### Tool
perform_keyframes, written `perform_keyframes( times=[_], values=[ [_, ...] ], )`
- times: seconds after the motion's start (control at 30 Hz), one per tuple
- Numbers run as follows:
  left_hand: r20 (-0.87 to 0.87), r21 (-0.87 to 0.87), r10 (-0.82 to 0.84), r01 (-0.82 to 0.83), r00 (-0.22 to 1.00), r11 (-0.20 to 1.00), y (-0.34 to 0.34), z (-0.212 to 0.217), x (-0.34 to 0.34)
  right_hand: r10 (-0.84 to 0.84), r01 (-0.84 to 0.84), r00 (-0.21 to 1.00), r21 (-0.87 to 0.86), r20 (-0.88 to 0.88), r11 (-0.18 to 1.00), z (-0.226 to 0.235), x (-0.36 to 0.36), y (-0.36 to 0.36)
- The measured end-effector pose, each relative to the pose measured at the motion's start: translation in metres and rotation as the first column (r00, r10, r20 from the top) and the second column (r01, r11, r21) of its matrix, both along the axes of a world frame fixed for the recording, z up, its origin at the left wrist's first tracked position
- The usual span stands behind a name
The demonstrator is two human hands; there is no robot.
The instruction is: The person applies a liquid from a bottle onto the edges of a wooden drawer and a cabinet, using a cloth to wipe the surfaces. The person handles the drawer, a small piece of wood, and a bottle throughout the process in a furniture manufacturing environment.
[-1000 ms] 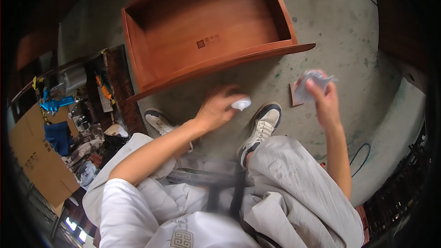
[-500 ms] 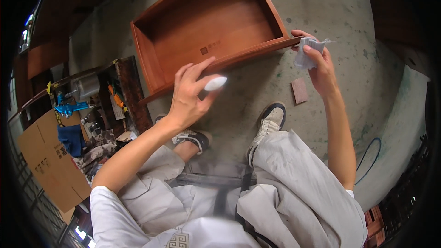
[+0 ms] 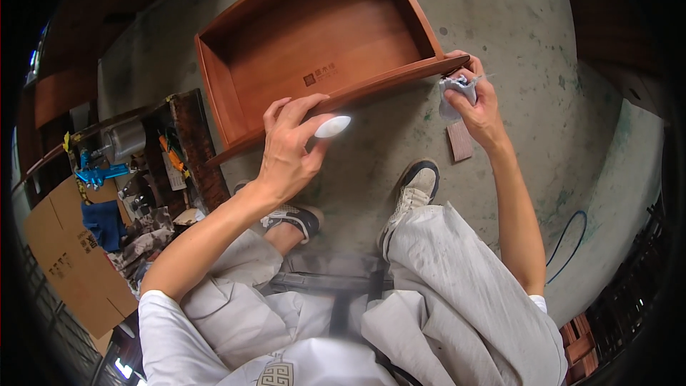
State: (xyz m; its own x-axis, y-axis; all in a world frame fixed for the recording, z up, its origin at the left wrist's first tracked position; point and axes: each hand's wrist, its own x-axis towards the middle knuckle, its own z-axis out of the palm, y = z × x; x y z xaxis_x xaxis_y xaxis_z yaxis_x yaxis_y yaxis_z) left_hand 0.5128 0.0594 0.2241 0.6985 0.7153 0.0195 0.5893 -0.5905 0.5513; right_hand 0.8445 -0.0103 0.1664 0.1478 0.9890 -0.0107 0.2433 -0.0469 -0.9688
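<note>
A reddish-brown wooden drawer (image 3: 321,28) lies tilted ahead of me, its open inside facing up and its front panel toward me. My left hand (image 3: 291,139) has its fingertips over the panel's upper edge. Between its thumb and forefinger is a small white oval piece (image 3: 333,126) with a pointed end; its kind is unclear. At the panel's right end, my right hand (image 3: 480,104) pinches a crumpled light-grey sheet (image 3: 457,93), either cloth or sandpaper. Its fingers curl round the panel's corner, partly hidden behind the sheet.
On the concrete floor lies a small brown rectangular pad (image 3: 459,141). To my left stand a rusty-edged bench (image 3: 196,129), a blue spray gun (image 3: 100,174), a blue cloth (image 3: 104,224) and a cardboard sheet (image 3: 71,257). A dark hose loop (image 3: 568,246) lies at right.
My right hand has shifted slightly left and down with the grey sheet, closer onto the panel's corner. My left hand keeps nearly the same place on the panel edge, still with the white piece.
</note>
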Motion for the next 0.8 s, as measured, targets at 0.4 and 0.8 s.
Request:
perform_keyframes(
  times=[0.4,0.8],
  values=[
    [-0.053,-0.128,-0.057,0.05,0.997,0.99,-0.023,0.013,-0.027,-0.019,0.023,0.997,-0.056,0.072,0.998,0.009,-0.035,-0.059],
    [0.167,-0.162,-0.144,0.171,0.975,0.972,-0.03,0.023,-0.023,0.082,-0.209,0.777,0.133,0.624,0.969,0.045,-0.069,-0.082]
  ],
)
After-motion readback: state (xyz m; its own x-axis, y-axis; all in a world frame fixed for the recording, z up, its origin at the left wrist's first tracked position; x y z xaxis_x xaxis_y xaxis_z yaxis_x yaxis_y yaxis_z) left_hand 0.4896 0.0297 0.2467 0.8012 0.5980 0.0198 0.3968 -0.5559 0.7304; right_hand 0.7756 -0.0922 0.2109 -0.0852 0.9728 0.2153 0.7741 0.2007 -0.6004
